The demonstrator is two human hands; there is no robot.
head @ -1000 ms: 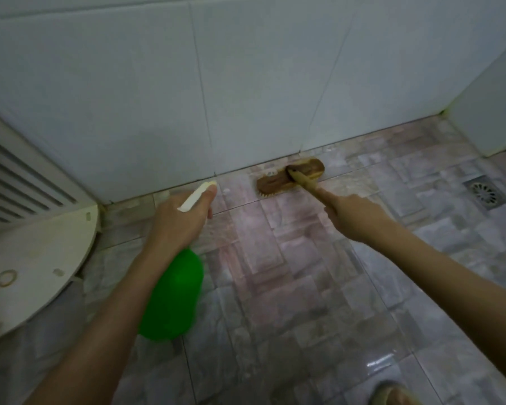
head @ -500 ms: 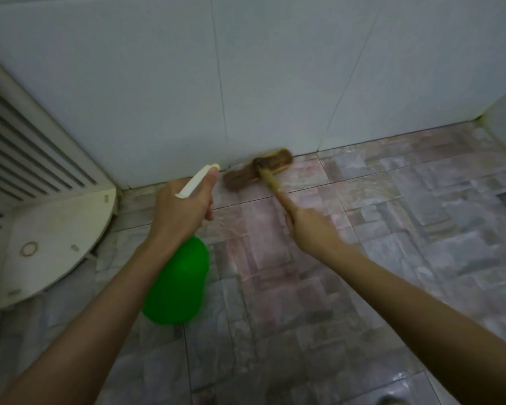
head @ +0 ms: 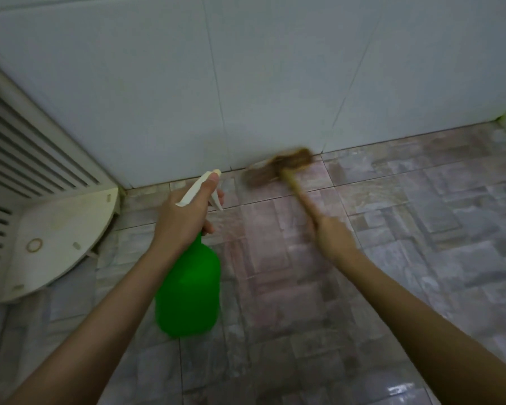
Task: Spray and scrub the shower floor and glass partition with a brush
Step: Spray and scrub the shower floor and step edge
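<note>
Pinkish shower floor (head: 421,229) tiles are being scrubbed along the white wall (head: 275,83). The right hand (head: 333,238) is gripping the brush (head: 278,168), now sweeping back rightwards and blurring, while the left hand (head: 181,220) is holding the green spray bottle (head: 189,287) ready. Edge scrubbing is progressing.

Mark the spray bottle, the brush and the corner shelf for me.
spray bottle (head: 189,290), head view, on its green body.
brush (head: 292,159), head view, on the blurred bristle head.
corner shelf (head: 66,222), head view, on its bare white top.
</note>
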